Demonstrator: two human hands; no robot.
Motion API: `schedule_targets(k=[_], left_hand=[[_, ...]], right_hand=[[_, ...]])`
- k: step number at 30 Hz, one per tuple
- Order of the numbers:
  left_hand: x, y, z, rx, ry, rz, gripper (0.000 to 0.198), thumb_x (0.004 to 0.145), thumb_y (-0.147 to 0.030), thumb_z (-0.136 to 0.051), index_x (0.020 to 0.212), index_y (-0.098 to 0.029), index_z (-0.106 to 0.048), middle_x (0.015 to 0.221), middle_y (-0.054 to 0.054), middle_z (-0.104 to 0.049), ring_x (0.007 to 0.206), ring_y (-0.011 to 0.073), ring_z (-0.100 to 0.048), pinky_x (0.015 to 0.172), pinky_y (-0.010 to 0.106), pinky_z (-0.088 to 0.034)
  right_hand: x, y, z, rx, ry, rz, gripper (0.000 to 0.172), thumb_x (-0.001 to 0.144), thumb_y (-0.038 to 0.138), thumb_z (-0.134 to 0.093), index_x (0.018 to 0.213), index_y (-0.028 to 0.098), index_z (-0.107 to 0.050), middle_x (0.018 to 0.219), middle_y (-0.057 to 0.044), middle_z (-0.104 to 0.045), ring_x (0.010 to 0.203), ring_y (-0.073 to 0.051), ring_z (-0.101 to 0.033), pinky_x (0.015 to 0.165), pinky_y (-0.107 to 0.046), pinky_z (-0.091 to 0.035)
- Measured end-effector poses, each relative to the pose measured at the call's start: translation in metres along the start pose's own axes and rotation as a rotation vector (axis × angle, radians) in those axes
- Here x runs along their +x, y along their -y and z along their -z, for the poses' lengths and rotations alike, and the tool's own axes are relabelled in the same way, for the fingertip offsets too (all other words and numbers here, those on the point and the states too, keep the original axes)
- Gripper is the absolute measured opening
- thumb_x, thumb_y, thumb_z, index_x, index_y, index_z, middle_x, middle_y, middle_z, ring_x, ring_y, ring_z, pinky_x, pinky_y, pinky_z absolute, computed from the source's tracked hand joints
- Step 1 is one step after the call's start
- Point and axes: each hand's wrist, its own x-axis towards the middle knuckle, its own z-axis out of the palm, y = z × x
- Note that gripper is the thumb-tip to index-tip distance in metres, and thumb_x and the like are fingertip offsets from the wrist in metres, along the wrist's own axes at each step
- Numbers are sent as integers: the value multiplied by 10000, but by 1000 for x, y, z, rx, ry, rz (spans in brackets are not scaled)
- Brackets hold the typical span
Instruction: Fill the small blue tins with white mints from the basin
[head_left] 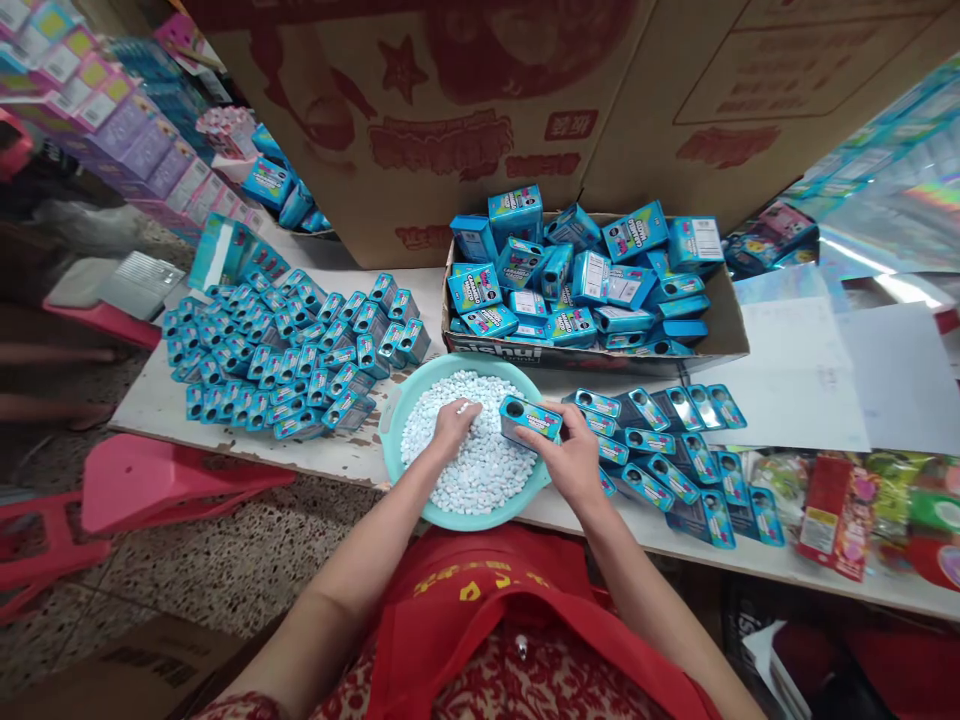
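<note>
A mint-green plastic basin full of small white candies stands at the table's front edge. My left hand is over the candies with its fingers curled together and a few candies at the fingertips. Over the basin's right side, my right hand grips a blue candy tin, whose round dark hole faces up. To the right lie several similar tins with long label faces up. On the left, many blue tins with holes stand packed together.
Behind the basin sits an open carton heaped with blue tins. A tall cardboard box rises at the back. White sheets and packaged sweets lie at the right. A red stool stands at the left.
</note>
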Motion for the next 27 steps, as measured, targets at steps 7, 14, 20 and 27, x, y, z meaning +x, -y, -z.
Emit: schedule_targets(k=[7, 14, 20, 27], left_hand=[[-35, -71, 2, -518, 207, 53, 293, 670, -386, -663, 665, -184, -450, 462, -63, -455, 355, 59, -392, 351, 168, -251], [-47, -96, -14, -603, 130, -124, 219, 696, -363, -597, 711, -178, -481, 667, 21, -636, 507, 112, -568, 439, 210, -407], [-46, -94, -15, -611, 35, -217, 210, 701, -363, -612, 736, -182, -512, 702, -11, -611, 526, 97, -562, 488, 222, -444], [-42, -97, -13, -560, 6, -215, 330, 746, -412, -596, 558, -181, -453, 455, -41, -441, 487, 108, -544, 514, 229, -440]], right_hand=[[-16, 7, -4, -115, 17, 107, 326, 721, 410, -729, 963, 219, -626, 898, -36, -592, 861, -213, -584, 760, -348, -468], [-18, 11, -20, -170, 158, 151, 300, 741, 397, -712, 970, 227, -622, 920, -53, -626, 904, -241, -596, 777, -374, -478], [-18, 16, -24, -177, 115, 133, 311, 728, 403, -721, 960, 223, -621, 914, -51, -618, 905, -238, -594, 782, -367, -477], [-9, 13, -31, -125, 160, 134, 307, 707, 380, -740, 940, 220, -619, 883, -34, -597, 867, -218, -591, 770, -350, -476]])
